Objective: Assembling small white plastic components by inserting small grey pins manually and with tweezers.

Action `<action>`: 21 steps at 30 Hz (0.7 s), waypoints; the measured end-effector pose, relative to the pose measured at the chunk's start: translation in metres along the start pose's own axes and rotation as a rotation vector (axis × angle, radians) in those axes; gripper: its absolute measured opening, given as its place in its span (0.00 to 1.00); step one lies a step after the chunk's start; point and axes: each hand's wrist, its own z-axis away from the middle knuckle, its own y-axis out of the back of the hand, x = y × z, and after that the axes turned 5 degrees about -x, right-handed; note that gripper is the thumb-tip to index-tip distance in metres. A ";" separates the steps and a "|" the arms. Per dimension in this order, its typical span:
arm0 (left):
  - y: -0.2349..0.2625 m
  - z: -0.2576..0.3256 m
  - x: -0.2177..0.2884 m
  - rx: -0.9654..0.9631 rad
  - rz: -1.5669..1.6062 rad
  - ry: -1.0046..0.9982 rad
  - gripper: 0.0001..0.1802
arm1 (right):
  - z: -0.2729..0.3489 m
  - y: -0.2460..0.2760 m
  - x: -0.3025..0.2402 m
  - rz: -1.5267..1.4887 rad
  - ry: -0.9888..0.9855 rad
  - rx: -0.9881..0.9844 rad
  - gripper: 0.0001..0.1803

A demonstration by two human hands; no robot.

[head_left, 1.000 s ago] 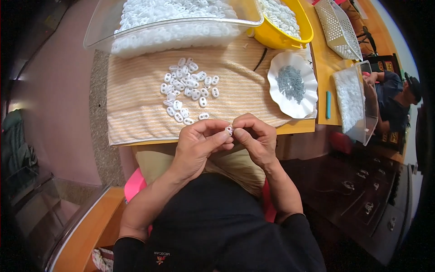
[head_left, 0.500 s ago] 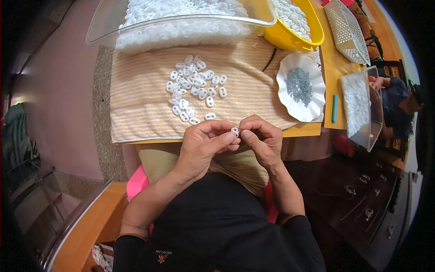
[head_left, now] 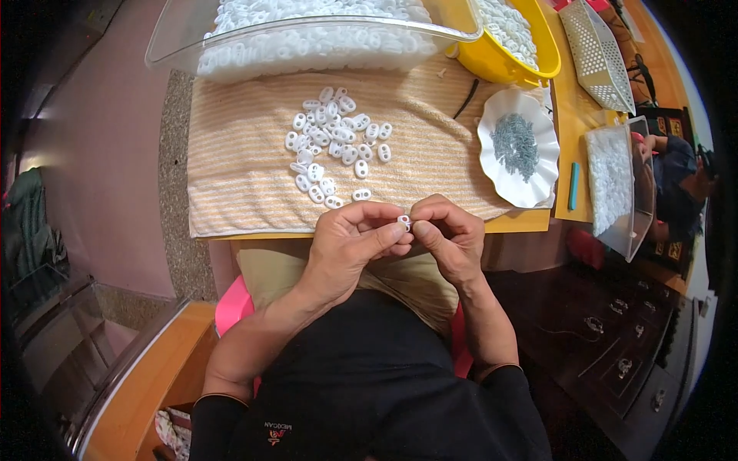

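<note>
Both hands meet at the near edge of the bench: left hand [head_left: 355, 244] and right hand [head_left: 447, 238] have their fingers pinched shut on one small white plastic oval piece [head_left: 403, 223] between them. A loose pile of the same white pieces [head_left: 334, 146] sits at 11 o'clock on the striped orange towel [head_left: 238, 177], with the white scalloped dish of grey metal bits [head_left: 516, 146] at 1 o'clock.

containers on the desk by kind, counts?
Clear plastic tubs: 2 (second)
Yellow bowl: 1
White scalloped dish: 1
White perforated basket: 1
Total: 5
</note>
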 end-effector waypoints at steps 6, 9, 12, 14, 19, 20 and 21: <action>-0.001 0.001 -0.001 0.007 -0.015 -0.004 0.11 | 0.000 -0.001 -0.001 -0.003 0.004 -0.001 0.04; -0.001 0.001 -0.001 0.013 -0.004 -0.004 0.11 | 0.001 -0.002 -0.001 -0.003 -0.006 -0.006 0.04; -0.001 0.001 -0.001 0.012 -0.006 -0.007 0.10 | 0.001 -0.002 0.000 -0.007 -0.017 0.003 0.05; -0.001 0.000 -0.002 0.010 -0.015 -0.006 0.10 | 0.001 -0.002 0.000 -0.019 -0.029 0.021 0.06; -0.002 0.001 0.000 0.005 -0.031 -0.001 0.11 | 0.001 0.000 -0.001 0.018 -0.001 -0.018 0.05; -0.002 0.001 0.000 0.003 -0.037 0.002 0.11 | 0.001 0.000 -0.001 0.019 -0.001 -0.018 0.05; -0.001 0.001 -0.001 0.004 -0.037 0.001 0.11 | 0.001 0.001 -0.001 0.024 -0.004 -0.023 0.04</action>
